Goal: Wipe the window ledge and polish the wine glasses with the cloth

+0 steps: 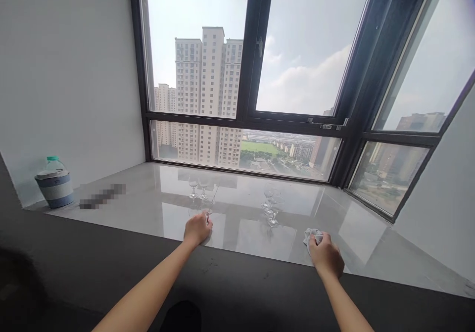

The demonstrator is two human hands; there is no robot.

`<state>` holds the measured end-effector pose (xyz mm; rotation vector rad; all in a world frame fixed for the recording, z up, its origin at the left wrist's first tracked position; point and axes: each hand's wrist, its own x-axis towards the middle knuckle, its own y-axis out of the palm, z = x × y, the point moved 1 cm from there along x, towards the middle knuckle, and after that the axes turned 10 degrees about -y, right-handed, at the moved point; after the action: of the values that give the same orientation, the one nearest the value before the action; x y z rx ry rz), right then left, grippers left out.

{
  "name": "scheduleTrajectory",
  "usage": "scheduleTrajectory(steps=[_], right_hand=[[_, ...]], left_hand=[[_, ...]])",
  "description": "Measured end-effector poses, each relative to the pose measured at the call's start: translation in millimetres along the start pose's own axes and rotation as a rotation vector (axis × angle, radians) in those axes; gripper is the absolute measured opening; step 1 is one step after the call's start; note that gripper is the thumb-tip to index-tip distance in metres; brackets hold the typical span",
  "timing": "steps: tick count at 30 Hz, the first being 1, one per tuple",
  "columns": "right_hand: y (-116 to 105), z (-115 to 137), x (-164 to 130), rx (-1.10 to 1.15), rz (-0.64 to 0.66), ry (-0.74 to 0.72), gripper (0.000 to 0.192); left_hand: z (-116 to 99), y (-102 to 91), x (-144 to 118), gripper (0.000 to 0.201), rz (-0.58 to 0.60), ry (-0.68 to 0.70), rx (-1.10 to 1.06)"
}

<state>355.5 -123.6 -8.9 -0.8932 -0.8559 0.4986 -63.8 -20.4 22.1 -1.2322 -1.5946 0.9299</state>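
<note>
Basically, left hand (197,229) at frame centre has its fingers wrapped round a stemmed glass (207,206) near the windowsill's (345,238) front edge, steadying it by the stem. Right hand (325,254), lower right, fingers bunched on a white cloth (310,235) pressed flat. Count: approx 3 glasses left-centre, 3 right-centre; 1 capped jug (55,182) far left.

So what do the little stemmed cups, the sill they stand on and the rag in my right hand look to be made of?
Stemmed cups: clear glass, since the sill shows through them. Sill: probably polished stone or glazed tile, pale grey and glossy enough to mirror the window. Rag in the right hand: soft white cloth, crumpled. The left hand holds another glass.
</note>
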Motion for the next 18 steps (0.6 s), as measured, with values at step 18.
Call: scheduleTrajectory(steps=[18], right_hand=[[4,-5,0,0.001,0.0,-0.002,0.051]], left_hand=[[1,1.6,2,0.025,0.015,-0.019,-0.001]])
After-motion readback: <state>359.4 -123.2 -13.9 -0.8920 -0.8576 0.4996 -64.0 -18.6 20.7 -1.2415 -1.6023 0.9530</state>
